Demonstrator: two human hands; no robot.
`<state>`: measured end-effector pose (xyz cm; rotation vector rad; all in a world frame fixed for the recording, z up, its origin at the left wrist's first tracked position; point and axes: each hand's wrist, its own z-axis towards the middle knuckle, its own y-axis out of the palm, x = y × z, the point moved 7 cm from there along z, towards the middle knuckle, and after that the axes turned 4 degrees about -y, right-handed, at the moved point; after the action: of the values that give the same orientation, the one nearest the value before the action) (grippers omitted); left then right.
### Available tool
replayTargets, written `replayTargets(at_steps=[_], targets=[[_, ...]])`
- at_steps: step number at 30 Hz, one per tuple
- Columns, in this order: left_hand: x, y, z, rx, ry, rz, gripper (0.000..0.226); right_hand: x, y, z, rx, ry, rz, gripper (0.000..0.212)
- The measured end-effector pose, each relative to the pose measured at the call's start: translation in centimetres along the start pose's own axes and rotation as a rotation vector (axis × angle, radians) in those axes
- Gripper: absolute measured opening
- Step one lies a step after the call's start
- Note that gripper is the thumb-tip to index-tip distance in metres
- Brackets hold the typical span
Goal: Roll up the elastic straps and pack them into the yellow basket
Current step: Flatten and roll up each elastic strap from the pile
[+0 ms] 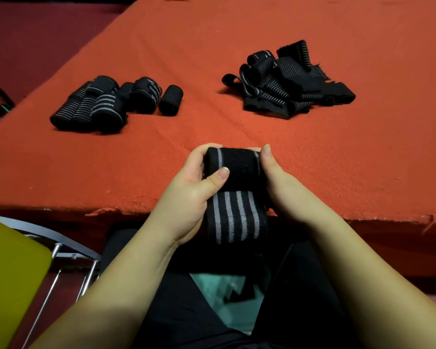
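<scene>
Both hands hold one black elastic strap with grey stripes (235,172) at the near edge of the orange table. The strap is partly rolled; its loose tail (235,217) hangs down over the edge toward my lap. My left hand (189,195) grips the roll's left end, thumb pressed on top. My right hand (285,187) grips the right end, thumb up beside it. Several rolled straps (111,104) lie grouped at the table's left. A heap of unrolled straps (290,81) lies at the right. A yellow surface (10,278) shows at lower left; I cannot tell whether it is the basket.
The orange cloth-covered table (237,132) fills most of the view, its front edge frayed. A metal frame (61,250) stands beside the yellow surface at lower left. My dark-clothed legs are below, with a pale green patch (212,293) between them.
</scene>
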<state>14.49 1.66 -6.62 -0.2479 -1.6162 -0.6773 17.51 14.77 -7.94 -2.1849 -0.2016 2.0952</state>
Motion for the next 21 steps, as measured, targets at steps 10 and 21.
replayTargets(at_steps=[10,21], targets=[[-1.1,0.4,-0.8,0.066,-0.146,-0.046,0.054,-1.1,-0.7,-0.1,0.079,-0.116,0.124,0.024],[-1.5,0.2,-0.8,0.2,-0.2,-0.136,0.059,-1.3,0.3,-0.4,-0.031,-0.212,0.057,0.029]])
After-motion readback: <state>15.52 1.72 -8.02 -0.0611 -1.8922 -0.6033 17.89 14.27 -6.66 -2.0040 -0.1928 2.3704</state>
